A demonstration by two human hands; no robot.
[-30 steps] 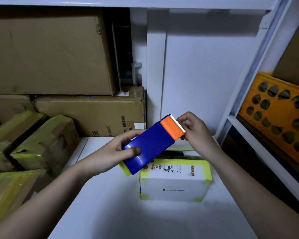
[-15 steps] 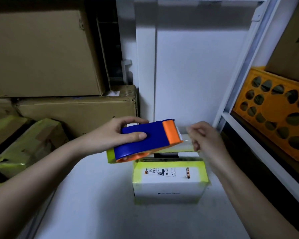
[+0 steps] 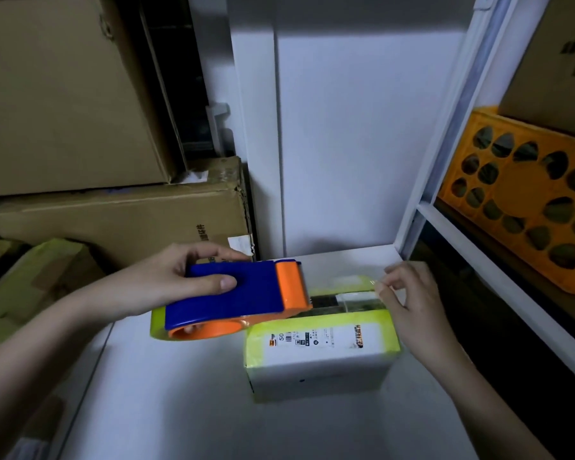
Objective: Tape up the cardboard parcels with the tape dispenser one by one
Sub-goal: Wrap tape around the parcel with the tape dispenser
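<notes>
The small parcel (image 3: 322, 346) stands on the white shelf (image 3: 180, 410), right of centre, its edges banded in yellow-green tape. A white label on its top face carries small print; only the number "50" at the label's left end can be read, and a small orange mark at the right end is too blurred to make out.

The left hand (image 3: 166, 283) grips the tape dispenser (image 3: 236, 297), thumb pressed on the blue top, fingers curled over the far side. The dispenser has a blue body, an orange cutter head pointing right, and an orange hub holding a roll of yellow-green tape. It hangs just left of the parcel and slightly above it. A clear strip of tape (image 3: 352, 297) runs from the cutter head across the parcel's far top edge to the right hand (image 3: 412, 303), whose fingertips pinch the strip's free end at the parcel's far right corner.

At the left, large brown cartons (image 3: 63, 94) are stacked; the lower carton (image 3: 120, 224) bears printed characters on its side, too small to read. Below them lie parcels wrapped in yellow-green tape (image 3: 47, 277). On the right, an orange plastic crate (image 3: 525, 200) with oval holes sits on a neighbouring shelf, with a brown box (image 3: 558, 61) with dark, illegible characters resting on top of it.
</notes>
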